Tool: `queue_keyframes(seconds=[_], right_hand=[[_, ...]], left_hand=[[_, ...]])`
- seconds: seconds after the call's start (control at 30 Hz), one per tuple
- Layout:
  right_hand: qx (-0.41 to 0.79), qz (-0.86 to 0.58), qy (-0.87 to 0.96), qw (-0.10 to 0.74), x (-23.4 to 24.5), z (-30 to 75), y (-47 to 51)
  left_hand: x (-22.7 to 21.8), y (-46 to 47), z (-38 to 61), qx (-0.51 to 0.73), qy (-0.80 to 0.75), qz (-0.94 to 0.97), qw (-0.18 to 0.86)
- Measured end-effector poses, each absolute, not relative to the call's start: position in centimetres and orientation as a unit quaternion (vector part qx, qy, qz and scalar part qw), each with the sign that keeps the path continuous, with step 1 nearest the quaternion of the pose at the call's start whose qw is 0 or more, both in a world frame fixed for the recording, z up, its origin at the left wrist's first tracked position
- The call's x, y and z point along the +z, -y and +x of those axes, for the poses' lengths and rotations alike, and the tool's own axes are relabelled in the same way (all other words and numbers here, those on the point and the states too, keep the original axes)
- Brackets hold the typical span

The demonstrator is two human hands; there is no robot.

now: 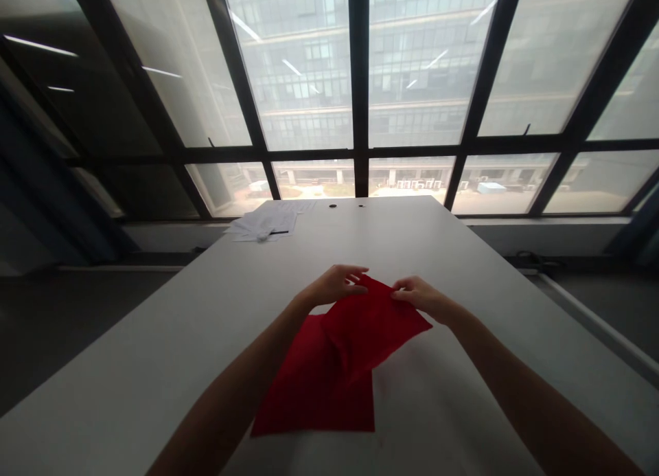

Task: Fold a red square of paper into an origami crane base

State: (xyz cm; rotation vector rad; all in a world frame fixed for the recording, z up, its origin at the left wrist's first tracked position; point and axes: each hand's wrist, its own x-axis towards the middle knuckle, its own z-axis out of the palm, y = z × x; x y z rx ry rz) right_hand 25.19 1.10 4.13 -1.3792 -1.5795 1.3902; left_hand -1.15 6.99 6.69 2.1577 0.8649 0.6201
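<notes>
A red cloth [378, 318] is raised above the white table, its surface creased. My right hand [419, 296] pinches its upper edge between thumb and fingers. At the cloth's upper left corner, my left hand [337, 285] has its thumb and fingers apart around the edge, with a gap between them. Beneath the raised part, red fabric [319, 400] lies flat on the table with a straight front edge. Whether the raised and flat parts are one piece or two, I cannot tell.
The long white table [206, 345] reaches toward large dark-framed windows. Loose white papers [265, 222] with a dark pen [279, 232] lie at its far left. Two small round holes sit near the far edge. Blue curtains [46, 180] hang at the left.
</notes>
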Motion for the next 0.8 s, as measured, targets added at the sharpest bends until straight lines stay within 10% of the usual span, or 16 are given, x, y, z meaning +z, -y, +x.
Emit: queue_keyframes(seconds=[0.3, 0.6, 0.8], right_hand=[[0.558, -0.368, 0.718, 0.194, 7.8, 21.9, -0.4], [0.195, -0.419, 0.799, 0.385, 8.2, 12.1, -1.8], [0.029, -0.229, 0.911, 0.341, 4.0, 10.5, 1.6]], left_hand=[[9.4, -4.7, -5.2, 0.318, -0.362, 0.714, 0.509], [13.0, -0.3, -15.6, 0.433, -0.342, 0.738, 0.388], [11.9, 7.9, -22.5, 0.202, -0.355, 0.839, 0.358]])
